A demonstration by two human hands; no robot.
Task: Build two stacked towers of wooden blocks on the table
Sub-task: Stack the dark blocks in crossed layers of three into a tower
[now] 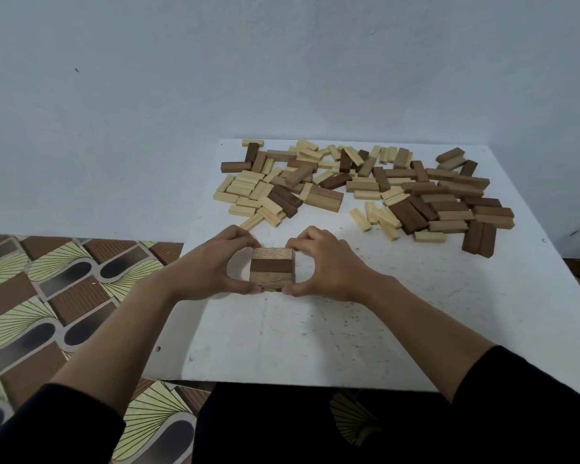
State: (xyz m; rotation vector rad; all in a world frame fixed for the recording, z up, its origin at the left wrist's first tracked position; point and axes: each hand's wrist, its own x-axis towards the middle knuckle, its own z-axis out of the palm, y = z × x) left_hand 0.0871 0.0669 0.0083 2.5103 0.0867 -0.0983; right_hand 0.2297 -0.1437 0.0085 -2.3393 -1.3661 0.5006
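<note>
A low stack of brown wooden blocks (272, 267) stands on the white table (315, 336), its top layer made of three blocks side by side, the middle one darker. My left hand (215, 266) grips its left side with fingers at the back and thumb at the front. My right hand (322, 262) grips its right side the same way. A big heap of loose blocks (359, 185), pale, mid-brown and dark, lies scattered across the far half of the table.
The table's left edge (195, 236) runs beside a patterned floor (47, 296). A plain pale wall (282, 61) rises behind the table. Several dark blocks (479, 237) lie at the heap's right end near the table's right edge.
</note>
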